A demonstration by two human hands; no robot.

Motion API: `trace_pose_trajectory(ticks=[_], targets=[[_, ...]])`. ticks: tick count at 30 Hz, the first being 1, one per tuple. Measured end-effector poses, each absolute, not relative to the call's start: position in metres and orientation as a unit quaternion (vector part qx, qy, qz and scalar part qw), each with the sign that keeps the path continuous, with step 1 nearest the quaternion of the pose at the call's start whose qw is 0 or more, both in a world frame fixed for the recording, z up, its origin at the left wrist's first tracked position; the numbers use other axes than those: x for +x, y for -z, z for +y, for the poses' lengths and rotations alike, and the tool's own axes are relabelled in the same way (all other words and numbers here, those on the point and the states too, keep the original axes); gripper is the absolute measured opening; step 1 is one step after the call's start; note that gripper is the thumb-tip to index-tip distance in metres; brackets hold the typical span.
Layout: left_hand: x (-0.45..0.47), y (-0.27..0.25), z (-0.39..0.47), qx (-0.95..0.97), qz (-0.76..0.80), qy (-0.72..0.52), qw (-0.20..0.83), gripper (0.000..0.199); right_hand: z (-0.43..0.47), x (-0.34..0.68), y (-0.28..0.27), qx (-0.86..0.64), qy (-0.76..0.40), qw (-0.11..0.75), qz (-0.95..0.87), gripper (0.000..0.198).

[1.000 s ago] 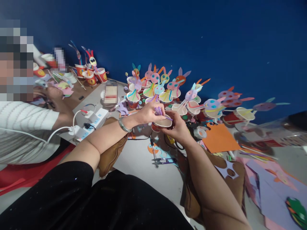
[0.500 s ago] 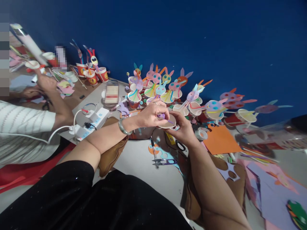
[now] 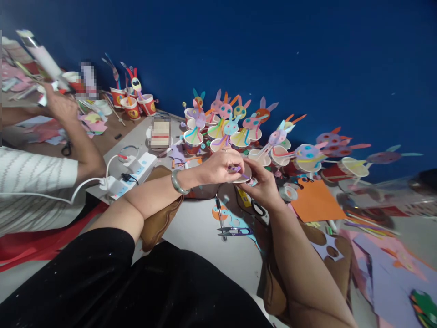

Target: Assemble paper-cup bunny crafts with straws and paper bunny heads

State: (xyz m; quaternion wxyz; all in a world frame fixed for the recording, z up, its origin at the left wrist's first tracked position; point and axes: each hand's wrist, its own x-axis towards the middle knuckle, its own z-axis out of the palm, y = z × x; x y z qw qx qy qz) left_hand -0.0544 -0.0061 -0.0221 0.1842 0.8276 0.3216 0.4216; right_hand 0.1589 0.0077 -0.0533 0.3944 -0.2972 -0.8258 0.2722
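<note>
My right hand (image 3: 262, 184) grips a paper cup (image 3: 248, 172) by its side, with the open mouth tilted towards me. My left hand (image 3: 221, 167), a bangle on its wrist, is closed at the near rim of the cup. Its fingers pinch a small purple strip (image 3: 235, 169), whose end reaches into the cup; the rest is hidden by the fingers. Below the hands lie thread snips (image 3: 235, 231), a black pen (image 3: 219, 214) and blue paper with holes cut in it (image 3: 244, 230). Scissors with black handles (image 3: 258, 208) rest under my right hand.
Several cups with paper rabbit heads (image 3: 229, 126) line the blue wall. A power strip (image 3: 136, 175) with cables stands at left, near a co-worker's hand (image 3: 63, 105). Orange paper (image 3: 317, 200), purple sheets (image 3: 392, 269) and a roll of tape (image 3: 288, 192) lie at right.
The view has shifted slightly. My left hand stays at the cup, its fingers curled more over the purple strip. The co-worker's hand has moved a little to the left.
</note>
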Motion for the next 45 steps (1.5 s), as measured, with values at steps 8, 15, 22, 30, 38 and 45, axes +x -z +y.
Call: trace_pose_trajectory(ticks=[8,15,22,30,38,45], targets=[[-0.056,0.018,-0.008,0.835,0.329,-0.383,0.216,0.008,0.007,0.159,0.056,-0.298,-0.271,0.377,-0.834,0.062],[-0.054,0.02,-0.005,0.762,0.394,-0.427,0.284,0.004,0.002,0.154,0.055,-0.292,-0.379,0.41,-0.776,0.073],[-0.055,0.022,0.002,0.703,0.451,-0.429,0.346,0.012,0.005,0.155,0.058,-0.314,-0.379,0.408,-0.769,0.082],[-0.053,0.024,-0.002,0.724,0.442,-0.402,0.344,0.013,0.006,0.151,0.068,-0.374,-0.245,0.31,-0.839,0.059],[-0.058,0.027,0.006,0.748,0.39,-0.399,0.358,0.025,0.008,0.153,0.064,-0.37,-0.241,0.322,-0.837,0.046],[-0.064,0.019,0.003,0.779,0.361,-0.395,0.328,0.028,0.007,0.156,0.056,-0.361,-0.23,0.358,-0.83,0.045]])
